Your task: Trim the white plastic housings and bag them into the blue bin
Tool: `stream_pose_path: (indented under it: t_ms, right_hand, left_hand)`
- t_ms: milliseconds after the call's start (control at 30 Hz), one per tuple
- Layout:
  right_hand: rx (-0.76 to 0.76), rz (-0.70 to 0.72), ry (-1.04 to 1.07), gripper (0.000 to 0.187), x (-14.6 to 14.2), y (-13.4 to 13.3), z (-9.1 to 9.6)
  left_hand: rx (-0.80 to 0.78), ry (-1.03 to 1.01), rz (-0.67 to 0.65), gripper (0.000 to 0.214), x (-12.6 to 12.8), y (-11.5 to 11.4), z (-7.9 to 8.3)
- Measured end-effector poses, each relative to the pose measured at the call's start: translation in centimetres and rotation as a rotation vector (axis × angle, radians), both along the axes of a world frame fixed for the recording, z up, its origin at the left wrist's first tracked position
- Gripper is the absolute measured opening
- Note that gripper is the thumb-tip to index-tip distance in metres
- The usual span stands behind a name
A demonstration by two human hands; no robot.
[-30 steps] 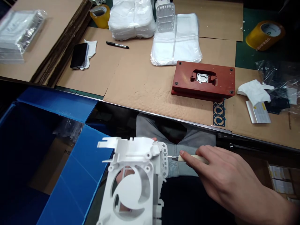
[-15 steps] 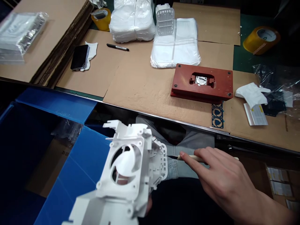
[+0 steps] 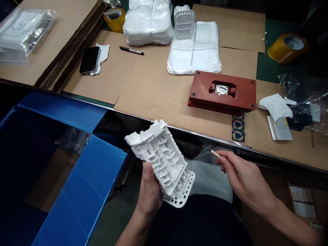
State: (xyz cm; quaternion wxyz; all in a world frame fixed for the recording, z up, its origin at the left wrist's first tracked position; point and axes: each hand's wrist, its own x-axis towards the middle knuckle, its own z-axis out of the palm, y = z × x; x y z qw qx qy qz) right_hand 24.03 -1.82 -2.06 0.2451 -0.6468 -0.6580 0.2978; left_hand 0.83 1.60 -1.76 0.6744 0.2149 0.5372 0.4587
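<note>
1. Two hands are busy: the left hand [image 3: 150,193] clamps its fingers on the part [image 3: 165,159], which rises above its thumb [image 3: 148,172].
2. The right hand [image 3: 239,172] pinches the knife [image 3: 215,153] between its fingers, blade [image 3: 206,148] just beyond them, clear of the part.
3. I'd grip firmly, keep that thumb off the blade's path, and use short, light strokes.

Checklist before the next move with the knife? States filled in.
1. White plastic part held: ok, in the left hand.
2. Knife held by its handle: ok, in the right hand.
3. Blade clear of left thumb: ok, visibly apart.
4. Left hand gloved: not ok, bare.
5. Part's edges free of burrs: cannot tell, too small.
6. Red block resting on the work surface: ok.
</note>
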Motion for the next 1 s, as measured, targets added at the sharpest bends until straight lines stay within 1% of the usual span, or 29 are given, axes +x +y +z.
stream_pose_path:
  t_ms: [67, 133, 200, 267, 367, 433, 500, 567, 633, 700, 800, 933, 1000]
  right_hand:
    - [-0.171, -0.057, 0.125, 0.023, 0.0, -0.2, -0.5]
    - [-0.267, -0.08, 0.206, 0.026, 0.0, -0.3, -0.5]
    - [-0.288, -0.102, 0.235, 0.024, -0.1, -0.2, -0.3]
    - [-0.218, -0.077, 0.222, 0.027, -0.1, 0.0, 0.1]
    - [-0.006, 0.078, 0.222, 0.032, 0.1, 0.7, 0.9]
    - [0.109, 0.217, 0.203, 0.034, 0.3, 1.5, 1.4]
    - [0.192, 0.385, 0.14, 0.037, 0.3, 2.4, 2.0]
    - [0.24, 0.6, 0.08, 0.042, 0.2, 3.4, 2.6]
    - [0.257, 0.807, 0.075, 0.043, -0.2, 4.4, 3.4]
    - [0.257, 0.939, 0.078, 0.039, -0.9, 5.3, 4.2]
    - [0.263, 1.024, 0.1, 0.031, -2.0, 6.2, 5.0]
    - [0.226, 1.101, 0.16, 0.042, -2.9, 6.7, 4.9]
    - [0.201, 1.114, 0.182, 0.043, -3.0, 6.7, 4.7]
  left_hand:
    - [-0.162, -0.152, -0.018, 0.08, 0.2, 0.5, 0.1]
    - [-0.256, -0.245, -0.058, 0.082, 0.2, 0.8, 0.1]
    - [-0.298, -0.308, -0.11, 0.082, 0.1, 1.0, 0.2]
    - [-0.33, -0.369, -0.151, 0.083, 0.1, 1.1, 0.4]
    - [-0.412, -0.446, -0.202, 0.09, 0.1, 1.1, 0.5]
    - [-0.46, -0.492, -0.229, 0.092, 0.2, 1.3, 0.5]
    - [-0.486, -0.552, -0.228, 0.088, 0.5, 1.4, 0.5]
    - [-0.499, -0.628, -0.213, 0.082, 0.9, 1.6, 0.4]
    - [-0.508, -0.704, -0.216, 0.078, 1.2, 1.6, 0.2]
    - [-0.522, -0.766, -0.23, 0.075, 1.4, 1.4, 0.0]
    - [-0.544, -0.807, -0.232, 0.071, 1.7, 1.2, -0.3]
    - [-0.561, -0.818, -0.21, 0.066, 1.9, 0.9, -0.4]
    - [-0.572, -0.834, -0.206, 0.064, 2.0, 0.7, -0.5]
